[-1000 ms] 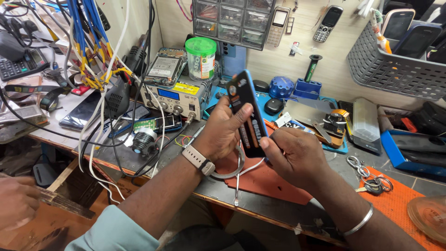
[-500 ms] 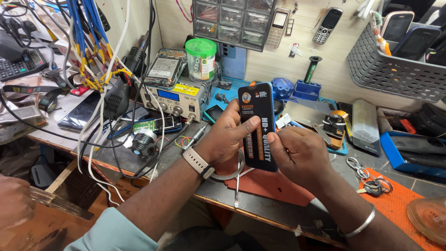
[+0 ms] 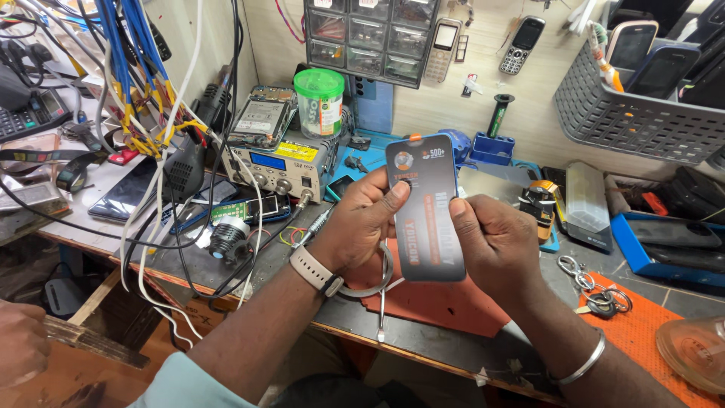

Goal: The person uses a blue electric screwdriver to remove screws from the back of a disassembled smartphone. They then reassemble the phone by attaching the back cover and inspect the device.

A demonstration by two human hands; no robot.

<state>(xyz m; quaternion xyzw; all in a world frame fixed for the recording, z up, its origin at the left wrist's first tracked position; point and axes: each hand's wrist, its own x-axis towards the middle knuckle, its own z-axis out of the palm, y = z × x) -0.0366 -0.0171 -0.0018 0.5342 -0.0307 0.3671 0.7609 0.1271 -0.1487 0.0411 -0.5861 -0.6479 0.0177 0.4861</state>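
Observation:
Both my hands hold a flat dark grey package (image 3: 424, 204) with orange print, upright above the workbench with its face toward me. My left hand (image 3: 362, 223), with a pale watch on the wrist, grips its left edge, the thumb pressed on the front. On the right edge, my right hand (image 3: 491, 242) pinches it; a metal bangle sits on that wrist. Under the hands lies an orange mat (image 3: 445, 302) with a white cable (image 3: 381, 291) looping across it.
A bench power supply (image 3: 276, 166) with a green-lidded jar (image 3: 319, 98) stands left of the hands. Blue and white cables (image 3: 151, 113) hang at left. Grey basket of phones (image 3: 642, 98) at upper right, keys (image 3: 596, 291) on the right, another person's hand (image 3: 23, 340) at lower left.
The package has turned from edge-on to face-on toward me and risen slightly. Both hands have shifted their grip to its side edges.

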